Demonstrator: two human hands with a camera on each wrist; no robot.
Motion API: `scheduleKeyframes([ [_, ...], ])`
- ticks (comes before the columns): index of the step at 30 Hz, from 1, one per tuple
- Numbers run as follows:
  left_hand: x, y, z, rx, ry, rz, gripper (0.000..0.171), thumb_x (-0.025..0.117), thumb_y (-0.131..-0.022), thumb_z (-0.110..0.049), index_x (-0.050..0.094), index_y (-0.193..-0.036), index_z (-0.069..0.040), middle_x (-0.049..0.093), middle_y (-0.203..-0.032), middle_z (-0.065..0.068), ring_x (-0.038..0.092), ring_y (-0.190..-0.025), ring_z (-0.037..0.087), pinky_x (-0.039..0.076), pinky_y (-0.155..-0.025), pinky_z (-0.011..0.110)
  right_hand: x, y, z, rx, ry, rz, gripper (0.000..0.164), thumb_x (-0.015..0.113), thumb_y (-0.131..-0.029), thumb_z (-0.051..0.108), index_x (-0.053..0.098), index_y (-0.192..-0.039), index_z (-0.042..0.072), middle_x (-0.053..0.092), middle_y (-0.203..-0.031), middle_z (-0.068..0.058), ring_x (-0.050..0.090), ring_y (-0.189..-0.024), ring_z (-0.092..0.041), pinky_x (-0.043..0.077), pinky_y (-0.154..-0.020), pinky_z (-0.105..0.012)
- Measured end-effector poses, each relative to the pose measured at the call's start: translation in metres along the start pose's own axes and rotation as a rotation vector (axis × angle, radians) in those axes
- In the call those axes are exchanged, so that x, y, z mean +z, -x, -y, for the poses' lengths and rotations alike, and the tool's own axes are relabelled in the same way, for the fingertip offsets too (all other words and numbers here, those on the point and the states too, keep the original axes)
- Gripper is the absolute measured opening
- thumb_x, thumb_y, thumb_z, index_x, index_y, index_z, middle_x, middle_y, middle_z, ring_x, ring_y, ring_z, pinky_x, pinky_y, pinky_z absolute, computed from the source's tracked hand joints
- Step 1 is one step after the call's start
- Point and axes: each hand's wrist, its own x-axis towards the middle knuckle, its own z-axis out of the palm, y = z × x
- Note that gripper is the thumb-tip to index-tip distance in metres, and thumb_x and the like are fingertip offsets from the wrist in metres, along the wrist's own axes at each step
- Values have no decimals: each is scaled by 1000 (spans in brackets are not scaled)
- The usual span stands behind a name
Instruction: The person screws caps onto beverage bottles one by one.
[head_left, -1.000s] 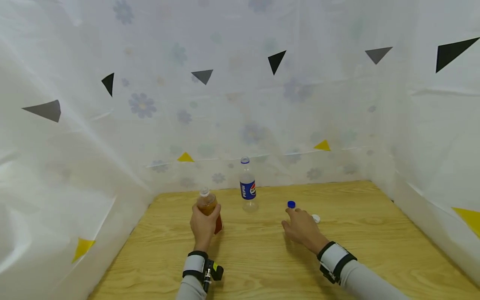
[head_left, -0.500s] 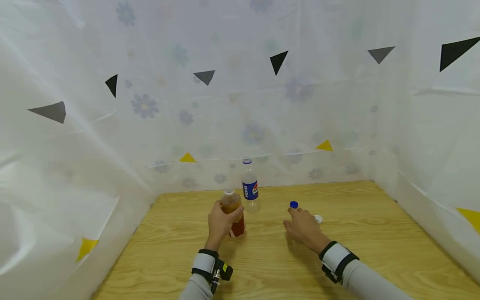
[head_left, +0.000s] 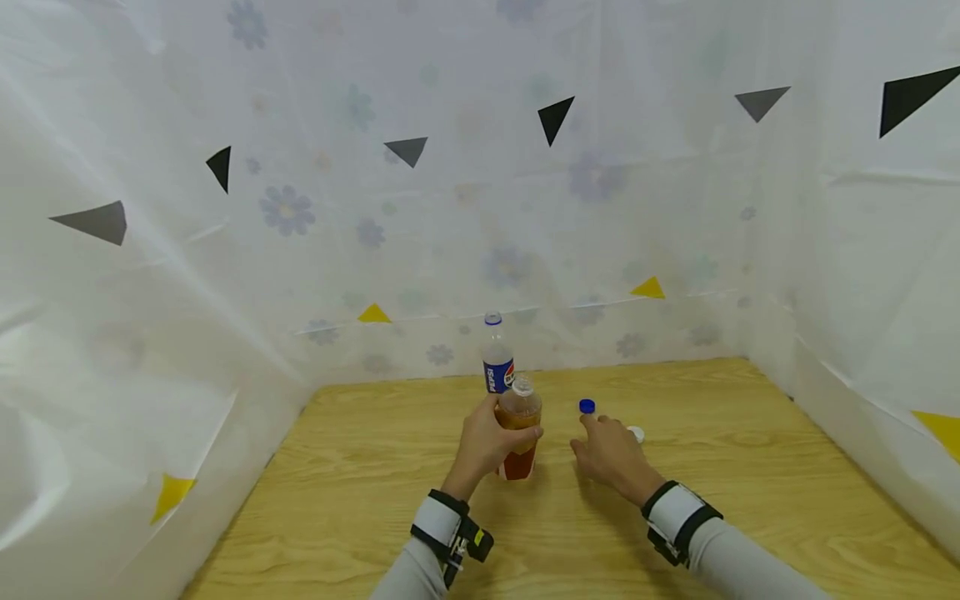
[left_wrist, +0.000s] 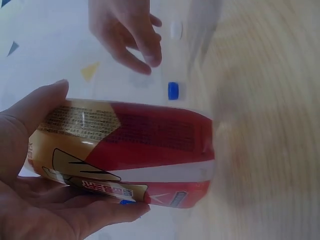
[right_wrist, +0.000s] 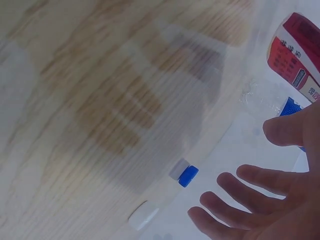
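Observation:
My left hand grips a plastic drink bottle with a red and gold label, thumb and fingers wrapped round its sides. The bottle is upright and its neck has no cap. Whether its base touches the table cannot be told. Behind it stands a clear Pepsi bottle, also uncapped, partly hidden by the held bottle. My right hand hovers over the table with fingers spread and holds nothing. Just beyond its fingertips lies a blue bottle cap, and a white cap lies to its right.
A wood-grain table carries everything. White flower-patterned sheeting encloses it at the back and both sides, marked with black, grey and yellow triangles.
The left hand has carried the red and gold bottle rightward, from the left side to in front of the Pepsi bottle. The right hand has stayed nearly still.

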Motion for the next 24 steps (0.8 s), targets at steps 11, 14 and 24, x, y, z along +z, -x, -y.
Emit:
scheduleKeyframes([
  [11, 8, 3, -9, 16, -84, 78, 77, 90, -76, -36, 57, -141, -11, 68, -127, 9, 68, -113, 29, 58, -92, 49, 1, 0, 3, 28, -40, 32, 48, 65, -98, 24, 58, -133, -8, 64, -125, -32, 64, -112, -48, 55, -90, -58],
  [14, 8, 3, -8, 24, -97, 83, 74, 90, -76, -36, 59, -139, -11, 68, -126, 9, 68, -112, 29, 58, -92, 49, 1, 0, 3, 21, -34, 29, 48, 66, -97, 23, 58, -133, -8, 64, -124, -32, 64, -111, -48, 55, -90, -58],
  [24, 6, 1, -3, 6, -107, 114, 72, 90, -77, -33, 60, -139, -12, 68, -126, 9, 67, -114, 30, 57, -93, 50, 3, 0, 5, 21, -35, 30, 48, 66, -97, 24, 58, -132, -9, 64, -123, -31, 64, -111, -48, 55, -91, -58],
])
